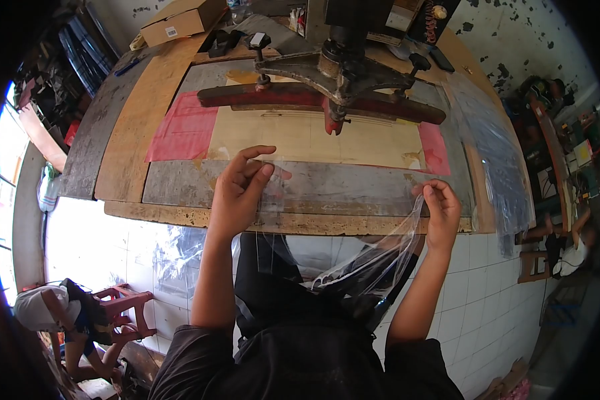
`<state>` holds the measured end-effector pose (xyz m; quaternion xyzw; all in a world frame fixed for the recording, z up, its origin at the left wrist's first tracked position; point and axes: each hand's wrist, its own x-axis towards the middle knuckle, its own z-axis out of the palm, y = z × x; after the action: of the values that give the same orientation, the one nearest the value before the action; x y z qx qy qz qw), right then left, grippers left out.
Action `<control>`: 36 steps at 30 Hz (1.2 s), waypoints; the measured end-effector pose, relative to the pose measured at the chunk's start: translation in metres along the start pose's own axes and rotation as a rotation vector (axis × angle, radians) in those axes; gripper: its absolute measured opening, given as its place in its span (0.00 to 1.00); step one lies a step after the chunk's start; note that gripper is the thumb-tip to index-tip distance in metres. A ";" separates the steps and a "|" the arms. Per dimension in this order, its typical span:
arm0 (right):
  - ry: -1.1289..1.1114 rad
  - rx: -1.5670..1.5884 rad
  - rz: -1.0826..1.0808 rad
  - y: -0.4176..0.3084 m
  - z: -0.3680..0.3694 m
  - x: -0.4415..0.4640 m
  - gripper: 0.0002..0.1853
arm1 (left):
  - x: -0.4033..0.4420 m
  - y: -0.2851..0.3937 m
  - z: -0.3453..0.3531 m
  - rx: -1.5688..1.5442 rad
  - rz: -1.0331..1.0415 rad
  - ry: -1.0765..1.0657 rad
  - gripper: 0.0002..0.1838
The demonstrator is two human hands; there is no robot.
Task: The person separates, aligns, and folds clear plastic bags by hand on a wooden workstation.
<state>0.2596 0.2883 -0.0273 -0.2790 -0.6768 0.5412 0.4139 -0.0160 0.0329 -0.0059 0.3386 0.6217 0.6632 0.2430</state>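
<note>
A sheet of clear plastic (360,267) hangs between my two hands, in front of the work table's front edge. My left hand (245,190) has its thumb and fingers pinched on the sheet's left part, with the index finger stretched out above. The right corner of the sheet is gathered between the fingertips of my right hand (440,207). Behind my hands, a cream board (300,137) with pink tape (183,127) at its ends lies under the metal press head (333,77), which has a red bar.
Stacked clear plastic (497,160) lies on the table's right side. A cardboard box (180,23) and a phone (441,60) are at the back. One person sits at the lower left beside a red stool (130,307), another person at the far right. More plastic (180,257) lies below the table's front edge.
</note>
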 end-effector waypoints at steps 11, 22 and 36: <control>-0.023 0.053 0.006 0.002 0.000 0.000 0.06 | 0.001 0.000 -0.001 0.000 0.004 0.003 0.17; 0.002 0.074 -0.007 0.007 -0.001 -0.001 0.06 | 0.002 -0.002 -0.003 -0.132 -0.038 0.012 0.14; -0.026 -0.001 -0.027 0.005 -0.004 -0.001 0.11 | 0.001 -0.004 -0.005 -0.105 -0.025 0.003 0.14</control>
<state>0.2635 0.2911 -0.0324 -0.2631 -0.6861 0.5387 0.4121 -0.0205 0.0310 -0.0096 0.3164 0.5906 0.6923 0.2679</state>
